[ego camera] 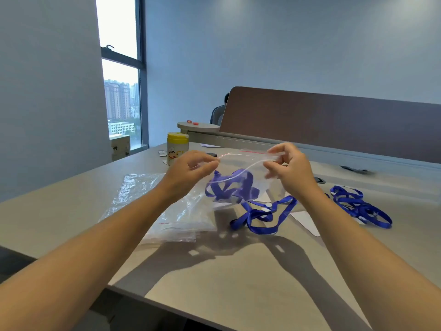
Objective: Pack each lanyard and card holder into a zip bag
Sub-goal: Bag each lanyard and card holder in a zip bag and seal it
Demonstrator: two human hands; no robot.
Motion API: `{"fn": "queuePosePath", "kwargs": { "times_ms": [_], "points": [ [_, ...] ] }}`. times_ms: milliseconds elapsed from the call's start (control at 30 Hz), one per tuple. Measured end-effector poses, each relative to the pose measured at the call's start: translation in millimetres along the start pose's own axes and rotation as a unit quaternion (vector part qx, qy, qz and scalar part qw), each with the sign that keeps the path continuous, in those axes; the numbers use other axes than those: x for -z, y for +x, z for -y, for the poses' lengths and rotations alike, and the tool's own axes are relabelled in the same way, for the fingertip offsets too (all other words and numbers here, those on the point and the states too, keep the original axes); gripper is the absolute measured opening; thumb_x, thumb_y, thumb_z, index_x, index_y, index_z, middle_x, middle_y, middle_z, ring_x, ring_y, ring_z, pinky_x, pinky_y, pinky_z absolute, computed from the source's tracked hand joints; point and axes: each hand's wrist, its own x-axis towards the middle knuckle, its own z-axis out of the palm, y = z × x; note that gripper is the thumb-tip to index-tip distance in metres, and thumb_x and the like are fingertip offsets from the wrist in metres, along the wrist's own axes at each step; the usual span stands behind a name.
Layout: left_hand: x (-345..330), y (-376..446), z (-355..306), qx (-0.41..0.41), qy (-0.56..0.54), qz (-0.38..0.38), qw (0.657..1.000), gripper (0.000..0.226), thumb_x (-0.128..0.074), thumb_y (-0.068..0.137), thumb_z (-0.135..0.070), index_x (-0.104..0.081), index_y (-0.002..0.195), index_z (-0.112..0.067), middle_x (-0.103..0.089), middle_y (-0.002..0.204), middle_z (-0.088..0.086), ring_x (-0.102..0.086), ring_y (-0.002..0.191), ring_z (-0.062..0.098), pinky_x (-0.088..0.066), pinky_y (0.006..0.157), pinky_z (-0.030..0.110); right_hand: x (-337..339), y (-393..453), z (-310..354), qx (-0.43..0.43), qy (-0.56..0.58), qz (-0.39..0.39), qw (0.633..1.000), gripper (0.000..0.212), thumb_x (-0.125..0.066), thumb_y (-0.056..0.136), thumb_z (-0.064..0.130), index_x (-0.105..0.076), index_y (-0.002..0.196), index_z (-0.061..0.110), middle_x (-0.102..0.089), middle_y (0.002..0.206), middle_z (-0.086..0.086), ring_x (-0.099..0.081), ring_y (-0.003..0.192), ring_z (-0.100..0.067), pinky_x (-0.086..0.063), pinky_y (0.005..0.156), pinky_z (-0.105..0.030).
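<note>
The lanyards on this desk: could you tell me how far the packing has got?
In hand: both hands, left and right, pinch the open zip bag with one lanyard inside. Left: two loose lanyards, one and another, beside spare bags. No sealed bag is visible.

Two hands raised over the surface (238,278): left hand (188,174), right hand (290,170). One clear zip bag (241,177) pinched between them, one blue lanyard (232,187) inside. Two more blue lanyards loose: one (263,217) just below the right hand, one (360,206) well off to its right. One stack of flat zip bags (167,211) under the left forearm; number within impossible to tell. One yellow-lidded canister (177,149) beyond the left hand.
</note>
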Motion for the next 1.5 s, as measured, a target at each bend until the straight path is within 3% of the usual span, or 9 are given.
{"fn": "queuePosePath", "kwargs": {
  "times_ms": [200,400,500,600,667,800,967,1067,1500],
  "points": [
    [4,-8,-5,0.066,-0.075,-0.015,0.995,0.074,-0.075,0.071,-0.015,-0.034,0.132,-0.020,-0.045,0.135,0.012,-0.049,0.118,0.030,-0.046,0.091,0.036,2,1,5,-0.059,0.094,-0.080,0.991,0.033,-0.055,0.088,0.009,-0.045,0.119,0.007,-0.055,0.072,0.001,-0.057,0.060,-0.008,-0.050,0.056,-0.013],
    [2,-5,-12,0.121,-0.128,-0.063,0.982,0.032,-0.061,0.082,-0.004,-0.056,0.112,0.004,-0.061,0.114,0.019,-0.058,0.098,0.030,-0.046,0.082,0.033,8,-5,8,-0.086,0.166,-0.105,0.977,0.033,-0.056,0.087,0.014,-0.048,0.118,0.004,-0.058,0.073,0.002,-0.059,0.068,-0.011,-0.053,0.073,-0.025],
    [4,1,-22,0.140,-0.177,-0.098,0.969,0.024,-0.058,0.085,-0.008,-0.059,0.105,0.005,-0.060,0.100,0.015,-0.057,0.099,0.033,-0.048,0.084,0.037,9,-12,0,-0.115,0.165,-0.039,0.979,0.026,-0.058,0.085,0.023,-0.054,0.106,0.007,-0.062,0.092,-0.004,-0.058,0.092,-0.021,-0.044,0.096,-0.039],
    [4,7,-32,0.146,-0.207,-0.115,0.961,0.024,-0.055,0.087,-0.009,-0.059,0.107,0.004,-0.057,0.099,0.011,-0.054,0.095,0.026,-0.046,0.090,0.038,3,-22,-10,-0.166,0.170,0.032,0.971,0.022,-0.059,0.084,0.020,-0.058,0.103,0.010,-0.059,0.116,-0.012,-0.053,0.109,-0.023,-0.038,0.093,-0.033],
    [5,10,-35,0.144,-0.218,-0.127,0.957,0.026,-0.054,0.087,-0.009,-0.057,0.110,0.003,-0.059,0.106,0.015,-0.056,0.097,0.028,-0.046,0.089,0.035,0,-24,-11,-0.171,0.159,0.042,0.972,0.004,-0.056,0.087,0.014,-0.059,0.085,0.015,-0.063,0.110,-0.012,-0.054,0.104,-0.020,-0.035,0.091,-0.031],
    [12,10,-29,0.132,-0.273,-0.137,0.943,0.041,-0.057,0.086,-0.014,-0.047,0.124,-0.002,-0.055,0.127,0.018,-0.055,0.110,0.032,-0.044,0.098,0.044,0,-13,2,-0.139,0.186,0.003,0.973,0.015,-0.049,0.091,0.015,-0.053,0.077,0.016,-0.064,0.082,-0.004,-0.060,0.076,-0.012,-0.046,0.084,-0.026],
    [4,-3,-16,0.179,-0.268,-0.027,0.946,0.022,-0.045,0.091,-0.027,-0.052,0.100,-0.008,-0.054,0.116,0.021,-0.047,0.117,0.039,-0.033,0.104,0.044,5,-2,18,-0.108,0.231,-0.048,0.966,0.020,-0.050,0.091,0.016,-0.055,0.072,0.012,-0.061,0.065,-0.003,-0.061,0.050,-0.006,-0.054,0.052,-0.015],
    [-4,-8,-14,0.179,-0.273,0.015,0.945,0.025,-0.041,0.092,-0.030,-0.057,0.089,-0.011,-0.063,0.098,0.008,-0.058,0.094,0.025,-0.039,0.089,0.037,10,-1,21,-0.106,0.214,-0.090,0.967,0.021,-0.049,0.092,0.017,-0.054,0.072,0.013,-0.059,0.065,-0.002,-0.059,0.044,-0.004,-0.051,0.046,-0.013],
    [-49,38,-77,0.067,-0.242,-0.088,0.964,0.020,-0.047,0.092,-0.023,-0.054,0.076,-0.013,-0.056,0.073,-0.002,-0.053,0.066,0.012,-0.042,0.057,0.019,90,-16,13,-0.029,0.041,-0.245,0.968,0.029,-0.051,0.091,0.028,-0.045,0.065,0.019,-0.057,0.056,0.001,-0.054,0.044,-0.004,-0.050,0.063,-0.029]
  ]
}}
